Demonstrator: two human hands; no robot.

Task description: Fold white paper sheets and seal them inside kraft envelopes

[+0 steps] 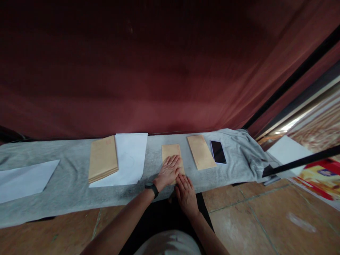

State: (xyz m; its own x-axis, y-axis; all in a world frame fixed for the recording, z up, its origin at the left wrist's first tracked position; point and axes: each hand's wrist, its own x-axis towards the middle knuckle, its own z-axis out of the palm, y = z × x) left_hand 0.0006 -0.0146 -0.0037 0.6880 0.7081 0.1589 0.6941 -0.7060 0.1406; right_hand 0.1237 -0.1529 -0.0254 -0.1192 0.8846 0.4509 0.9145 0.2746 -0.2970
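Note:
A brown paper envelope [170, 150] lies on the grey cloth in front of me. My left hand [169, 170] rests flat across its middle, fingers stretched out, with a dark watch on the wrist. Lower down, my right hand [186, 194] lies on the near right edge of the same envelope, its fingers extended and side by side. Both hands cover the envelope's lower part, so its near end is mostly hidden. A second brown envelope [202, 152] lies flat to the right, touched by neither hand.
Left of my hands, a stack of brown envelopes [103, 157] overlaps white paper sheets [131, 156]. More white paper [26, 180] lies at the far left. A phone [219, 152] is on the right. The grey cloth [241, 156] covers a narrow surface before a red curtain [159, 88].

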